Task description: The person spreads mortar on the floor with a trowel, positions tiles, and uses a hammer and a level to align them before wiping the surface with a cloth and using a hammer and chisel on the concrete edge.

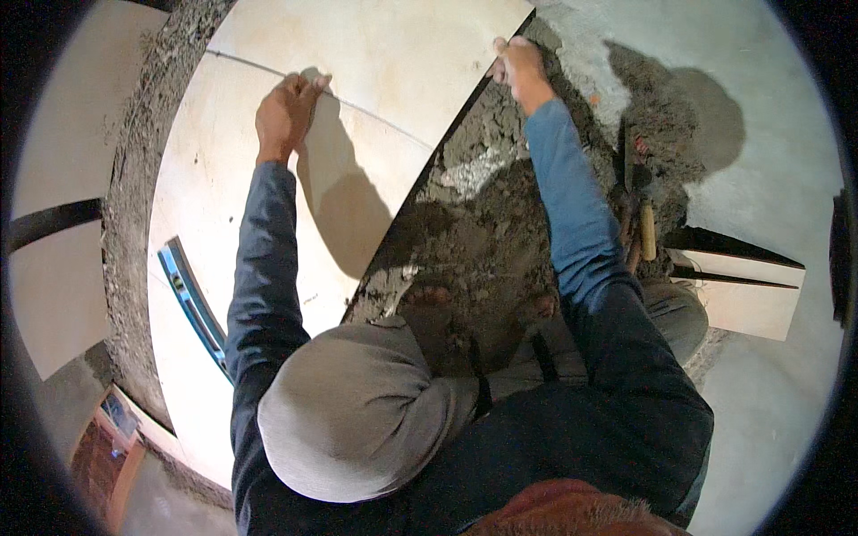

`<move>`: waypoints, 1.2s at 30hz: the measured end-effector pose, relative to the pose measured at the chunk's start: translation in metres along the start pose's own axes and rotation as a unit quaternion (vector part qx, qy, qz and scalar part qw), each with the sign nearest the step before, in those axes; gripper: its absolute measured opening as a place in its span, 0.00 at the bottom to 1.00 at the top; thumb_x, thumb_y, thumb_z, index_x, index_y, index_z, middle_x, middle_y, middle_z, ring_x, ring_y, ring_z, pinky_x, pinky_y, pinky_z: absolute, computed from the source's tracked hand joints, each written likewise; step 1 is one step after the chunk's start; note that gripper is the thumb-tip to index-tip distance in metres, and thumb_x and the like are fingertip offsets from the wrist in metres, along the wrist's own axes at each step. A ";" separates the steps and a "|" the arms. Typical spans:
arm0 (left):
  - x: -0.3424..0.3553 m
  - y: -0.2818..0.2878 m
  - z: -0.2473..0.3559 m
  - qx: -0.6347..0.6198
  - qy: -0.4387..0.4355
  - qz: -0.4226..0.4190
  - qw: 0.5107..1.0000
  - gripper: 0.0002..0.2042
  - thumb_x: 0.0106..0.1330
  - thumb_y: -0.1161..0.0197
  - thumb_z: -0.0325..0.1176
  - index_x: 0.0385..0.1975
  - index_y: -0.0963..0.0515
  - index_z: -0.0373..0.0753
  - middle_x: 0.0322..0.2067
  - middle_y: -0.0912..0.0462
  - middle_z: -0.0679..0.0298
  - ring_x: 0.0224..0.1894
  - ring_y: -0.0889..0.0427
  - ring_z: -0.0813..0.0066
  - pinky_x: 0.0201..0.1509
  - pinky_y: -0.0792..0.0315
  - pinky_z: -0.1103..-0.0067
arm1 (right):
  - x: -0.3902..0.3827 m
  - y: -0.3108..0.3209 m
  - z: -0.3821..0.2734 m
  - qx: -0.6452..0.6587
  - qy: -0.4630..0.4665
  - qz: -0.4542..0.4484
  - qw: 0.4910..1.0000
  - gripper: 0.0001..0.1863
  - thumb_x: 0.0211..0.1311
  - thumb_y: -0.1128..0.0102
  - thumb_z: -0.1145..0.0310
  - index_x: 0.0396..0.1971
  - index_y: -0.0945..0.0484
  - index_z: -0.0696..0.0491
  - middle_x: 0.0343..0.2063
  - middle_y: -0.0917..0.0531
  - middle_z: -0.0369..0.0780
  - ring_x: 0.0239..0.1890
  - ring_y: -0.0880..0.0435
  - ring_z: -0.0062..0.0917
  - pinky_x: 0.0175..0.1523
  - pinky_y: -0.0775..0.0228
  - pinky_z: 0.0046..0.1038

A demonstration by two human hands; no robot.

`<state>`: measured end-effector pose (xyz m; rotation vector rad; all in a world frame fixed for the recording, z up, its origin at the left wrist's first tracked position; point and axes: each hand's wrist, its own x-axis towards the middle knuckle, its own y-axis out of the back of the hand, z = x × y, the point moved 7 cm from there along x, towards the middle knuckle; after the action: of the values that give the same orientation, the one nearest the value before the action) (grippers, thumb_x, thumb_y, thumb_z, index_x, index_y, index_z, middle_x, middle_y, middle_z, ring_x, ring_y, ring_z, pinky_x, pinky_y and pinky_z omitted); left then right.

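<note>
Two large cream tiles lie side by side, a far tile (375,45) and a near tile (223,205), with a thin dark joint between them. My left hand (284,116) is closed, its fingertips at this joint; whatever they may pinch is too small to make out. At the right edge of the far tile, my right hand (521,70) is closed with its fingers curled against that edge. A blue spirit level (190,299) rests on the near tile, left of my left forearm. Rough grey mortar (474,214) spreads beside the tiles under my right arm.
Right of my right arm lies a tool with a yellow handle (647,232) by a mortar heap (661,116). Cut tile pieces (751,304) lie on the grey floor (769,205). A mortar strip (130,214) runs along the left, near a wooden frame (125,473).
</note>
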<state>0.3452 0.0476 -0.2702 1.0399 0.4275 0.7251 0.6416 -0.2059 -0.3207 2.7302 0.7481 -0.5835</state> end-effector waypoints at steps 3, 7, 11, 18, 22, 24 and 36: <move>0.008 -0.003 -0.012 -0.014 0.001 -0.031 0.999 0.26 0.65 0.45 0.63 0.37 0.19 0.42 0.32 0.14 0.58 0.35 0.15 0.63 0.39 0.23 0.68 | -0.004 -0.007 -0.007 -0.035 0.095 0.010 0.995 0.14 0.68 0.45 0.61 0.41 0.27 0.57 0.30 0.20 0.42 0.24 0.19 0.29 0.25 0.28 0.29; -0.001 0.006 -0.004 0.007 -0.002 -0.034 0.999 0.25 0.61 0.39 0.62 0.41 0.20 0.44 0.32 0.14 0.60 0.34 0.15 0.66 0.37 0.21 0.70 | 0.014 0.025 0.013 -0.166 0.103 -0.092 0.976 0.07 0.68 0.45 0.66 0.37 0.25 0.53 0.27 0.24 0.41 0.32 0.17 0.36 0.32 0.24 0.43; -0.045 -0.006 0.049 0.050 -0.156 0.065 0.984 0.30 0.55 0.33 0.61 0.51 0.23 0.46 0.56 0.26 0.56 0.60 0.29 0.56 0.60 0.33 0.61 | -0.058 0.131 -0.006 -0.676 0.421 -0.059 0.601 0.25 0.72 0.52 0.53 0.58 0.31 0.56 0.44 0.18 0.48 0.42 0.16 0.40 0.42 0.22 0.42; -0.071 -0.047 0.093 0.024 -0.257 0.031 0.966 0.42 0.54 0.39 0.68 0.69 0.39 0.58 0.72 0.49 0.48 0.74 0.59 0.40 0.72 0.68 0.45 | -0.105 0.385 0.020 -0.772 0.067 -0.120 0.621 0.15 0.70 0.51 0.61 0.43 0.25 0.58 0.34 0.18 0.48 0.33 0.18 0.40 0.43 0.24 0.40; -0.066 -0.063 0.091 0.069 -0.262 0.033 0.962 0.46 0.52 0.50 0.77 0.71 0.43 0.60 0.72 0.50 0.50 0.74 0.59 0.38 0.72 0.66 0.43 | -0.132 0.388 0.058 -0.734 0.027 -0.137 0.665 0.15 0.68 0.50 0.61 0.44 0.25 0.57 0.36 0.18 0.47 0.36 0.18 0.39 0.44 0.24 0.40; -0.068 -0.065 0.093 0.078 -0.264 0.037 0.961 0.44 0.55 0.49 0.74 0.70 0.42 0.59 0.72 0.49 0.52 0.73 0.58 0.38 0.72 0.64 0.44 | -0.150 0.366 0.069 -0.719 0.010 -0.148 0.679 0.15 0.68 0.49 0.61 0.45 0.25 0.56 0.37 0.18 0.47 0.37 0.18 0.38 0.44 0.23 0.39; -0.075 -0.042 0.089 0.108 -0.103 0.077 0.986 0.57 0.44 0.43 0.79 0.70 0.43 0.43 0.68 0.51 0.31 0.71 0.56 0.29 0.72 0.60 0.46 | -0.172 0.310 0.055 -0.584 -0.151 -0.285 0.745 0.16 0.63 0.44 0.62 0.49 0.25 0.51 0.43 0.18 0.43 0.43 0.17 0.33 0.47 0.22 0.38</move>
<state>0.3634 -0.0746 -0.2684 1.3500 0.2526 0.7095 0.6541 -0.5582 -0.2533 1.1982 1.2776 -0.4053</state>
